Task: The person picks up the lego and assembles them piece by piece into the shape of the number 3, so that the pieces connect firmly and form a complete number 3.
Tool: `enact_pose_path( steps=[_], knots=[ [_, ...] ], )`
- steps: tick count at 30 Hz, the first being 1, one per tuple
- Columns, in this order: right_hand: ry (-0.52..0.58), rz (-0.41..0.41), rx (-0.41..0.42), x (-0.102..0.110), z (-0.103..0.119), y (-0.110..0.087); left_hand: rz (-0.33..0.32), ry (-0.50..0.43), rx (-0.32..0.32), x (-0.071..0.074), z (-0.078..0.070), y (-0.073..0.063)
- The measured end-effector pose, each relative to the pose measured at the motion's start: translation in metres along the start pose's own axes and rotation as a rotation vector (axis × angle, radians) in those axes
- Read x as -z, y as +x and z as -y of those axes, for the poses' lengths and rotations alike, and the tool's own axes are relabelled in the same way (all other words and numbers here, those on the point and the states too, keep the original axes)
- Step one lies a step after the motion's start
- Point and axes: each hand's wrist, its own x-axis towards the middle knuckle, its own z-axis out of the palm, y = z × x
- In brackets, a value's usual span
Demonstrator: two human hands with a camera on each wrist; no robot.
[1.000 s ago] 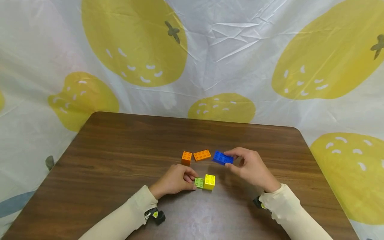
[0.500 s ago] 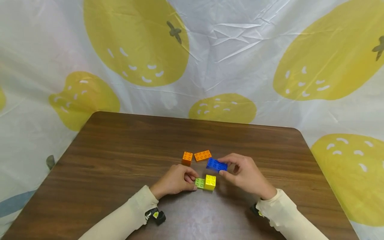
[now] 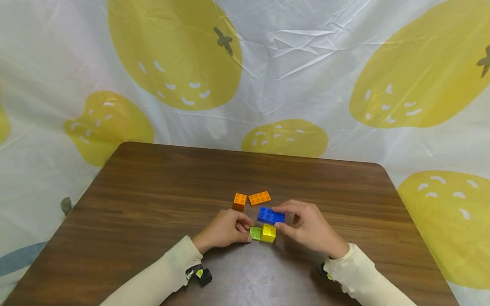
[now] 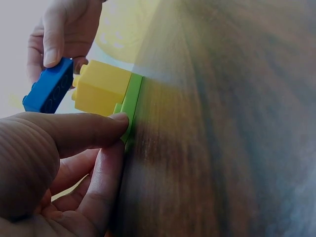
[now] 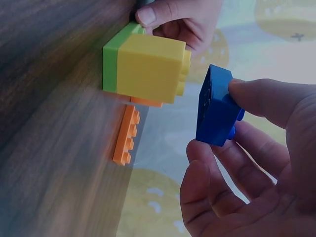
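in the head view, the right hand (image 3: 308, 225) hides one end of the blue brick (image 3: 269, 215), that brick masks the far part of the yellow brick (image 3: 269, 233), and both sleeves (image 3: 153, 274) run off the bottom edge. the left wrist view blurs much of the tabletop (image 4: 232, 148), while the left hand (image 4: 74, 153) covers part of the green brick (image 4: 131, 101). in the right wrist view, the yellow brick hides most of the taller orange brick (image 5: 148, 102).

The bricks (image 3: 269, 216) are blue, yellow, lime green and orange.
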Motion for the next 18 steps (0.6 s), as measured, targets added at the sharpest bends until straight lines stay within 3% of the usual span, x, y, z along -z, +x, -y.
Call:
enact_pose_path(
  steps=[18],
  knots=[
    [0.010, 0.024, 0.034, -0.0072, 0.0037, -0.0039, -0.003, -0.010, -0.008, -0.0007, 0.0006, 0.0002]
  ],
)
